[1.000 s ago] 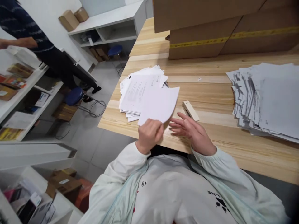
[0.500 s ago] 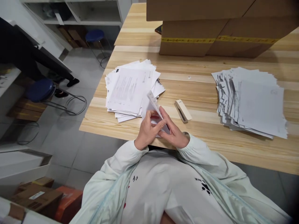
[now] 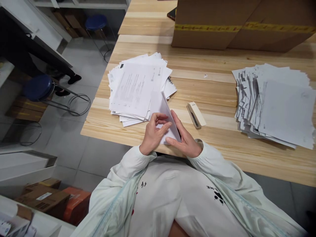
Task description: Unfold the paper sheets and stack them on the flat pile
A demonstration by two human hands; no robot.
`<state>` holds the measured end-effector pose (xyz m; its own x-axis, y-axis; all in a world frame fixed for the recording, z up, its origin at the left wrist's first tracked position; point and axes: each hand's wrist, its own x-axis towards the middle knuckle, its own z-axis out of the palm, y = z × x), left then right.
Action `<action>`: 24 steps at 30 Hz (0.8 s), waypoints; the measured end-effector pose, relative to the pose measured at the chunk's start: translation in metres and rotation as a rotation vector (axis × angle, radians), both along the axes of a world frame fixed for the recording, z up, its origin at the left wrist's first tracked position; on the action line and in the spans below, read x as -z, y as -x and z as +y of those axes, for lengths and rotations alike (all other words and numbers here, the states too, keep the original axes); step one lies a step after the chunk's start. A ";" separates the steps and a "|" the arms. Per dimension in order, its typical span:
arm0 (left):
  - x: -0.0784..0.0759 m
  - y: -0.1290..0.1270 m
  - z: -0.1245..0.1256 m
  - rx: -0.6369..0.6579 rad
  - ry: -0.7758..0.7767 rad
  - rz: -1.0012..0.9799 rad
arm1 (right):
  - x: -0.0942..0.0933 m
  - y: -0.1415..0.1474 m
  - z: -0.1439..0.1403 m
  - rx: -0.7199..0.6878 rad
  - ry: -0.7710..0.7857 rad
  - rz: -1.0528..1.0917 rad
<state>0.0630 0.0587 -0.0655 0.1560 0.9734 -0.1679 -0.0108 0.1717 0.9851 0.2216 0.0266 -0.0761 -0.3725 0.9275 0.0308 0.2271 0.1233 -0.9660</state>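
White paper sheets, upright and slanting, are between my hands at the table's front edge. My right hand grips their right side, thumb on the near face and fingers behind. My left hand is at the near face with fingers loosely bent and thumb apart; nothing shows gripped in it. Just beyond, to the left, lies a messy pile of printed sheets, partly covered by the held paper. A cream stapler rests on the table right of my right hand.
Another thick stack of papers lies at the right of the wooden table. Cardboard boxes stand at the back, by a dark flat object. Blue stools and a person's dark-clad legs are at left.
The upright paper has turned so its near face shows more. My left fingers have loosened and shifted slightly away from my right hand. The view has tilted down a little.
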 end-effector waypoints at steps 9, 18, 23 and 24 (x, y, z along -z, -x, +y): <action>-0.002 -0.002 0.004 -0.025 -0.039 0.045 | 0.002 0.004 0.000 0.025 -0.068 -0.058; 0.001 -0.001 0.003 -0.026 -0.016 0.015 | 0.001 0.003 0.000 0.023 -0.048 -0.059; 0.001 -0.001 0.003 -0.023 0.002 0.003 | 0.002 0.003 -0.001 0.016 -0.057 -0.057; 0.001 -0.001 0.003 -0.022 0.009 -0.002 | 0.002 0.003 -0.001 0.016 -0.058 -0.059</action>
